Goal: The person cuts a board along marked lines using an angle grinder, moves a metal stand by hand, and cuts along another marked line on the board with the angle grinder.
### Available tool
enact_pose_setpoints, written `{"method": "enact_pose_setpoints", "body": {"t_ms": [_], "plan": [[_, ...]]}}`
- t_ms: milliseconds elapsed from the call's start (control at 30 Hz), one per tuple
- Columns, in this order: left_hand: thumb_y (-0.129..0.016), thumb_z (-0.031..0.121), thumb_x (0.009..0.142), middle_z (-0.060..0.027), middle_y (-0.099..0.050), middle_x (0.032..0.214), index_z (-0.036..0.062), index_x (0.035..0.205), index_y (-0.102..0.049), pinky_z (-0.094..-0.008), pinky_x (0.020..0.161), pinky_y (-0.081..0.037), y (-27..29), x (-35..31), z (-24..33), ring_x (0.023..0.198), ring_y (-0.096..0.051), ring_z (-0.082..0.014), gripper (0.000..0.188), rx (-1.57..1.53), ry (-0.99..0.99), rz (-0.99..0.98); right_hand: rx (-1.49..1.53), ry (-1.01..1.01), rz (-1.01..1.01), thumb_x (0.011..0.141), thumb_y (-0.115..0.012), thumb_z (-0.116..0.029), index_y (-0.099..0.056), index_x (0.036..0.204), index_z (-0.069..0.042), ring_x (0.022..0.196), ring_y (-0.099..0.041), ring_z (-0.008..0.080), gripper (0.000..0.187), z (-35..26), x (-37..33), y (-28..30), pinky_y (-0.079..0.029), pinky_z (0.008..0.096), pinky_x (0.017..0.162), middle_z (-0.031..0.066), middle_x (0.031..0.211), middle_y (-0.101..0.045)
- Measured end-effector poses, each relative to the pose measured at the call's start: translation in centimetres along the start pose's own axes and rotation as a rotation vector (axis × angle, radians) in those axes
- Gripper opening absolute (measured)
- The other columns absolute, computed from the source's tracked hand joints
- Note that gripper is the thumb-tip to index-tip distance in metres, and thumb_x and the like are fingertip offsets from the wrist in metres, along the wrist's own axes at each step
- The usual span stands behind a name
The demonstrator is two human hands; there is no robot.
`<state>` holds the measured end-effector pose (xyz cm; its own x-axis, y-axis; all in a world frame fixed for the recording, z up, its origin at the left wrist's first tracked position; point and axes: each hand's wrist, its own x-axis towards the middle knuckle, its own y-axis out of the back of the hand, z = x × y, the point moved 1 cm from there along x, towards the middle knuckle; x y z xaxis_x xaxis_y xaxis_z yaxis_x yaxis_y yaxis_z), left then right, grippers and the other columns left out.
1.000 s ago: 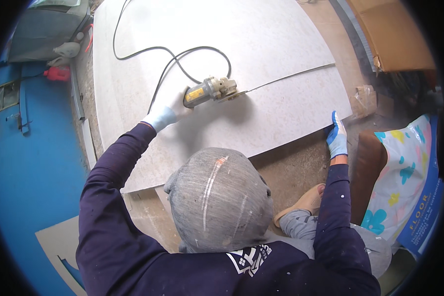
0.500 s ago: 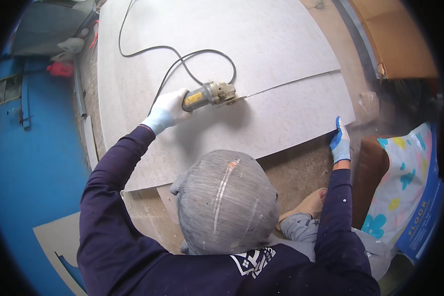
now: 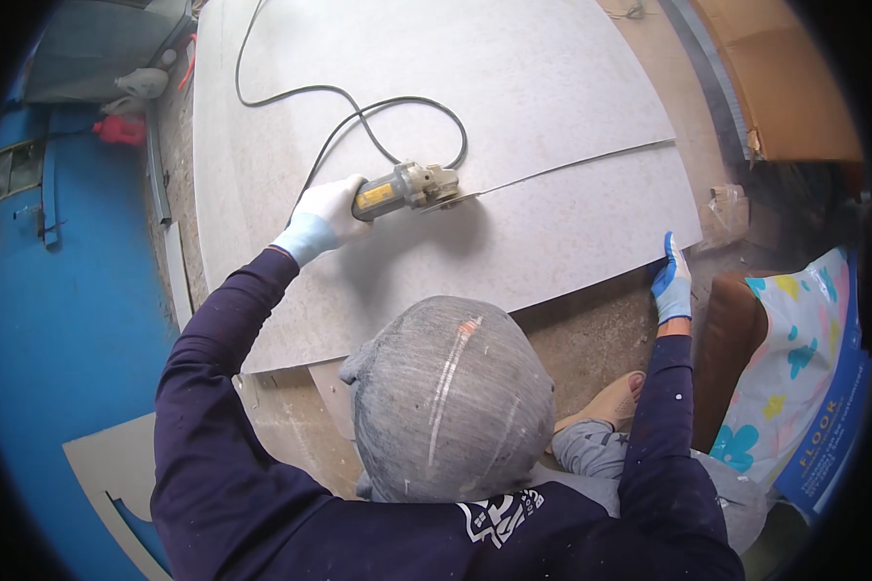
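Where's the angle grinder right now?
In the head view, the angle grinder sits left of centre on the large grey sheet, held by the left hand, its disc at the left end of the cut line.

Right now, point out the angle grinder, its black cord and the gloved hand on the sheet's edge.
angle grinder (image 3: pixel 402 190), head view, on its grey and yellow body.
black cord (image 3: pixel 358 107), head view, on the loop lying on the sheet.
right hand (image 3: pixel 670 283), head view, on the blue glove's back.

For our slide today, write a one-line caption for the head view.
Left hand runs an angle grinder along a cut in a grey sheet; right hand grips the sheet's edge.
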<state>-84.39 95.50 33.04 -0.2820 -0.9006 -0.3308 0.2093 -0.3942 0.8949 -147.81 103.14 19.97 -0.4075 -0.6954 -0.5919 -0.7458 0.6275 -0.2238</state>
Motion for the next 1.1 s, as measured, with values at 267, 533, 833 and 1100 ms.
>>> {"method": "enact_pose_setpoints", "body": {"t_ms": [267,533,833,1100], "plan": [[-0.077,0.028,0.079,-0.0205,-0.075,0.097,0.0074,0.115,-0.067,-0.0468,0.083,-0.059,0.1,-0.8,-0.3,0.092,-0.073,-0.0393,0.042,0.004,0.008,-0.004,0.004,0.009,-0.013,0.100,-0.075,-0.025,-0.063,0.137,-0.001,0.126,-0.062,0.0214,0.045,-1.0,-0.7,0.1,-0.047,0.0351,0.112,0.0066,0.137,-0.067],[-0.077,0.028,0.079,-0.0201,-0.075,0.098,0.0075,0.115,-0.067,-0.0470,0.082,-0.058,-0.4,-2.8,-0.7,0.092,-0.073,-0.0387,0.042,0.006,-0.004,0.061,0.012,0.055,-0.057,0.099,-0.076,-0.023,-0.063,0.137,-0.003,0.126,-0.062,0.0207,0.045,-2.3,-1.3,-0.3,-0.047,0.0348,0.111,0.0052,0.137,-0.067],[-0.076,0.028,0.079,-0.0187,-0.075,0.101,0.0084,0.116,-0.067,-0.0465,0.083,-0.058,0.5,-4.1,-2.0,0.094,-0.073,-0.0381,0.042,0.002,0.018,0.037,0.007,0.012,-0.050,0.100,-0.075,-0.026,-0.060,0.141,-0.002,0.129,-0.060,0.0217,0.050,-2.4,-2.0,-0.4,-0.044,0.0359,0.114,0.0063,0.140,-0.066],[-0.076,0.027,0.079,-0.0187,-0.075,0.102,0.0087,0.116,-0.066,-0.0464,0.084,-0.059,0.3,-5.9,-2.4,0.094,-0.073,-0.0386,0.043,-0.041,-0.008,0.104,-0.021,0.051,-0.074,0.100,-0.075,-0.027,-0.059,0.143,-0.001,0.133,-0.057,0.0222,0.053,-3.4,-1.6,-0.7,-0.041,0.0368,0.117,0.0071,0.143,-0.064]]}}
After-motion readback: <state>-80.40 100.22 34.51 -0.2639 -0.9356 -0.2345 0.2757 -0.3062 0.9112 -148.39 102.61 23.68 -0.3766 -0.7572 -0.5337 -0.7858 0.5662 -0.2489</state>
